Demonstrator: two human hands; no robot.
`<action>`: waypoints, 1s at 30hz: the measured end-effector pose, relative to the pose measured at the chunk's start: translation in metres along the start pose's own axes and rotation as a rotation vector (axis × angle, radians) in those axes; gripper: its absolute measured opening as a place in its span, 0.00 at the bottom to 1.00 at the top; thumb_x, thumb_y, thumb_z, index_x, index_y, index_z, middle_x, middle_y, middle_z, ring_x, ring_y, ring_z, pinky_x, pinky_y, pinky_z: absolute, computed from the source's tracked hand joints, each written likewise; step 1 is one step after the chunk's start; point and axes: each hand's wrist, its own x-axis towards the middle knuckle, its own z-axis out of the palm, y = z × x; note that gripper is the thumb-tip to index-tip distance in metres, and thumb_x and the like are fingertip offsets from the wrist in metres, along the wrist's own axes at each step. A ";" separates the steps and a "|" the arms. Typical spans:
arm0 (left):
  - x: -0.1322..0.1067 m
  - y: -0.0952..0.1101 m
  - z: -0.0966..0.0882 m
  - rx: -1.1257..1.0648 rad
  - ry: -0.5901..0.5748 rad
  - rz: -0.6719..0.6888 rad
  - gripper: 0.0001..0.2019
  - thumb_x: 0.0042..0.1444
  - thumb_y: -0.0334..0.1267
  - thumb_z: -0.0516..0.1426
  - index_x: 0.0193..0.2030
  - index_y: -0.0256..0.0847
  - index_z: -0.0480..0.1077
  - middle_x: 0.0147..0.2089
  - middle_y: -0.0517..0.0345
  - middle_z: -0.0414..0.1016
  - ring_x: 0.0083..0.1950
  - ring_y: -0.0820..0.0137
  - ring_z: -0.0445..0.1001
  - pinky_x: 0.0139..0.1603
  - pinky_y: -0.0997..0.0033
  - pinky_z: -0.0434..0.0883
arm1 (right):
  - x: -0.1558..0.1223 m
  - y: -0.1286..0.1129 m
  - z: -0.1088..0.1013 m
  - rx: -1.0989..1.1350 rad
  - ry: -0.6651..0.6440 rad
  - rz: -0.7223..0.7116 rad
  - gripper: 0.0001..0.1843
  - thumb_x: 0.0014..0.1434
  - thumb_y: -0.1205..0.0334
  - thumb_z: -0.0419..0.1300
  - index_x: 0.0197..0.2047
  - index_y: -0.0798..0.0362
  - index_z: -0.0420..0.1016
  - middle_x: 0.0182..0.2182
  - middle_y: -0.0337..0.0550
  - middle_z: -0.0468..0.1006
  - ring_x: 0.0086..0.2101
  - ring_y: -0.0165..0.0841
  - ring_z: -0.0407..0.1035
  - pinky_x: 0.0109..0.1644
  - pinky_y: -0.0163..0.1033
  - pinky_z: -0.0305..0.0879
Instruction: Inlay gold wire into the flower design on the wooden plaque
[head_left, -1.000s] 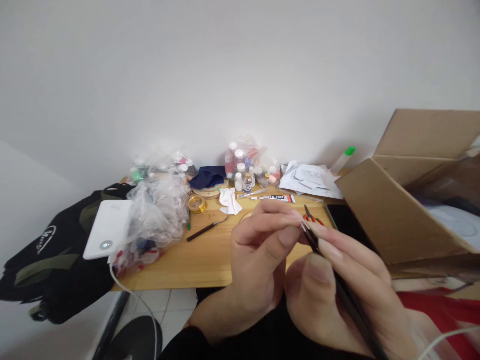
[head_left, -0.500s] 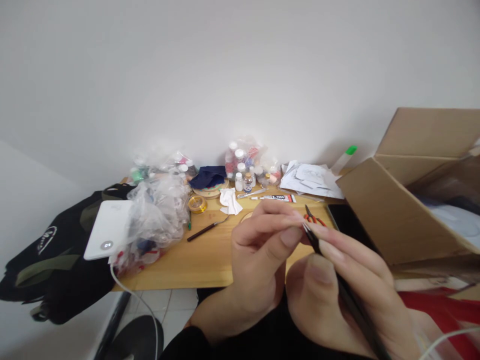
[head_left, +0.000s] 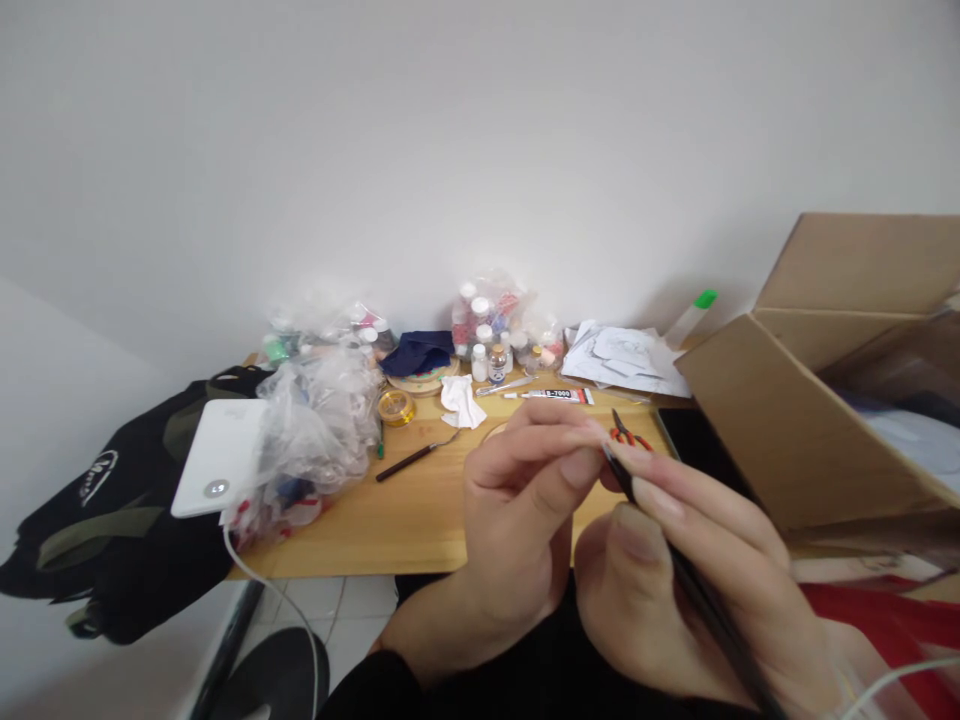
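My right hand (head_left: 697, 570) grips a slim black tool (head_left: 701, 590) with a pointed metal tip, held slantwise like a pen. Its tip meets the fingertips of my left hand (head_left: 525, 500), which is pinched closed with thumb against fingers. Whatever lies between those left fingertips is too small or hidden to make out. Both hands are raised over the front of the wooden table (head_left: 360, 535), fingertips touching. Just beyond them lie orange-handled pliers (head_left: 628, 436) and a tube of glue (head_left: 559, 396).
An open cardboard box (head_left: 780, 440) stands at right beside a dark flat device (head_left: 697, 450). Left are a plastic bag (head_left: 322, 410), a white power bank (head_left: 217, 460) with a cable, and a black bag (head_left: 127, 510). Small bottles (head_left: 480, 362) and papers (head_left: 622, 358) line the wall.
Both hands keep almost the same pose; the tool's tip has shifted slightly at the left fingertips. The whole view has moved very slightly.
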 end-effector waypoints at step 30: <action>0.002 -0.003 -0.001 -0.066 -0.010 -0.081 0.04 0.50 0.41 0.70 0.32 0.56 0.82 0.36 0.59 0.71 0.36 0.71 0.73 0.35 0.70 0.77 | 0.001 0.005 -0.004 0.030 -0.043 -0.076 0.13 0.58 0.74 0.65 0.46 0.56 0.77 0.44 0.41 0.84 0.44 0.25 0.79 0.54 0.27 0.76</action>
